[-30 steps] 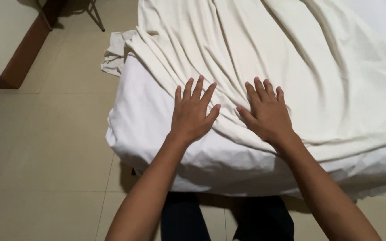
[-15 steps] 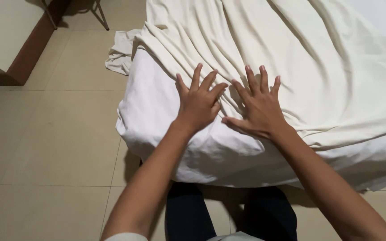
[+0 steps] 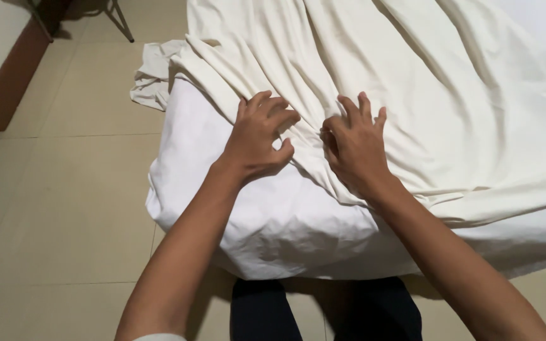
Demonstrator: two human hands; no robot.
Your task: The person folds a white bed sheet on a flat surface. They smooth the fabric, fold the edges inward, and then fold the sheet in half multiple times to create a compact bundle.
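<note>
A crumpled cream sheet (image 3: 424, 82) lies spread over a bed with a white fitted cover (image 3: 266, 233). My left hand (image 3: 257, 139) rests on the sheet near the bed's corner, its fingers curled and pinching a fold of the fabric. A little to its right, my right hand (image 3: 354, 146) claws into the same sheet with bent fingers gathering folds. Both forearms reach up from the bottom of the view. One corner of the sheet (image 3: 153, 79) hangs off the bed's left side.
Beige tiled floor (image 3: 64, 208) lies to the left of the bed. A brown wooden furniture edge (image 3: 11, 79) stands at the far left, and thin metal legs (image 3: 120, 19) show at the top. My dark trousers (image 3: 323, 312) press against the bed's front edge.
Both hands slid forward and toward each other on the sheet. Their fingers went from flat and spread to curled, bunching the fabric.
</note>
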